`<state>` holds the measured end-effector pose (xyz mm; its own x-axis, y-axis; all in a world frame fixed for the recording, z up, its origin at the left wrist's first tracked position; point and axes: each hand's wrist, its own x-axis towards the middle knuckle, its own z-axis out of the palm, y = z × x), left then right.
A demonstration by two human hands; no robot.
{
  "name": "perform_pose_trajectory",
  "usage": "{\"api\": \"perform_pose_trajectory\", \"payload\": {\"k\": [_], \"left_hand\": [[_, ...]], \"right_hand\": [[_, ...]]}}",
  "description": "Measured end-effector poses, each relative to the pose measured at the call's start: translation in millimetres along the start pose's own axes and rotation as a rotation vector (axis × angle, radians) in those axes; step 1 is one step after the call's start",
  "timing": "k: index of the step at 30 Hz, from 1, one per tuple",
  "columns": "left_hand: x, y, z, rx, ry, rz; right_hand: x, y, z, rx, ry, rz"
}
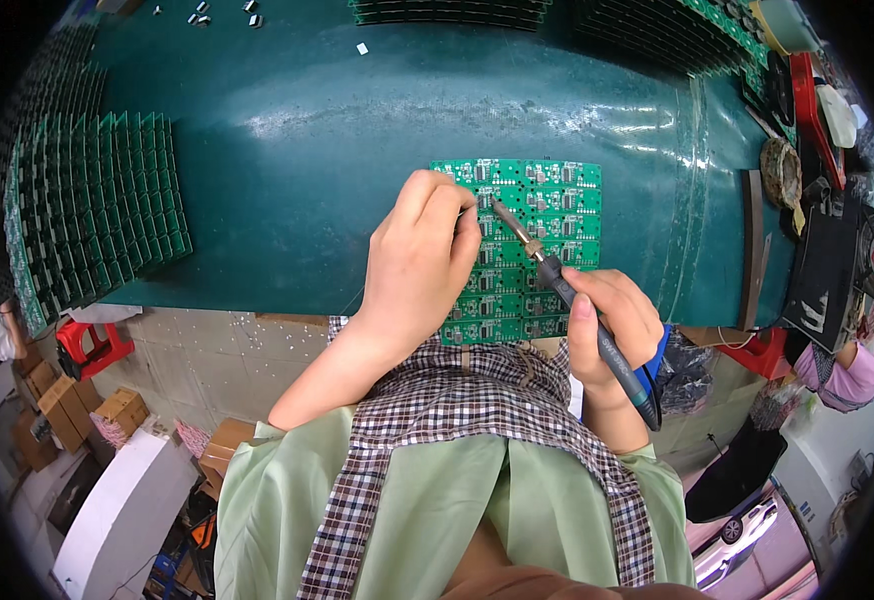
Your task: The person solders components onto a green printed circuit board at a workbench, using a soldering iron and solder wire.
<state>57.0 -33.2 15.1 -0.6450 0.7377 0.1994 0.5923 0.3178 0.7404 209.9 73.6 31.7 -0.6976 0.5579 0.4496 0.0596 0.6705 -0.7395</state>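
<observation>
A green circuit board panel (563,255) lies at the table's near edge, divided into rows of small boards with mounted parts. My right hand (612,325) is closed around the dark handle of a soldering iron (547,262). Its metal tip slants up and left and reaches the panel's upper middle, close to my left fingertips. My left hand (422,250) rests over the panel's left side with thumb and forefinger pinched together. Whatever the pinch holds is hidden behind the fingers.
Stacked circuit boards (107,205) stand at the left, with more board stacks (657,35) along the far side. A small white piece (362,48) and several small metal parts (254,18) lie far off. A dark bar (752,250) and a black fan unit (837,270) are at the right.
</observation>
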Motion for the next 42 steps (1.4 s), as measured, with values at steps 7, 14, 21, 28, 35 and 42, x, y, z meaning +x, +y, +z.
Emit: {"api": "perform_pose_trajectory", "payload": {"k": [7, 14, 21, 28, 35, 42], "left_hand": [[1.4, 5.5, -2.9, 0.006, -0.085, 0.019], [-7.9, 4.3, -6.3, 0.187, 0.016, 0.132], [-18.2, 3.3, -7.2, -0.022, 0.001, 0.027], [-17.2, 3.8, -3.2, 0.013, 0.000, 0.051], [-16.5, 6.0, -3.8, 0.017, -0.071, 0.061], [-24.4, 8.9, -10.1, 0.134, -0.077, 0.055]], "right_hand": [[-3.3, -2.3, -0.7, 0.003, -0.001, -0.016], [-13.1, -8.0, -5.8, -0.006, 0.027, -0.025], [-16.7, -7.9, -7.9, 0.009, 0.015, -0.017], [-15.6, -4.9, -6.1, 0.007, -0.025, -0.024], [-21.3, -9.6, -6.3, 0.002, -0.043, -0.006], [-27.9, -12.1, -11.6, -0.005, 0.007, -0.061]]}}
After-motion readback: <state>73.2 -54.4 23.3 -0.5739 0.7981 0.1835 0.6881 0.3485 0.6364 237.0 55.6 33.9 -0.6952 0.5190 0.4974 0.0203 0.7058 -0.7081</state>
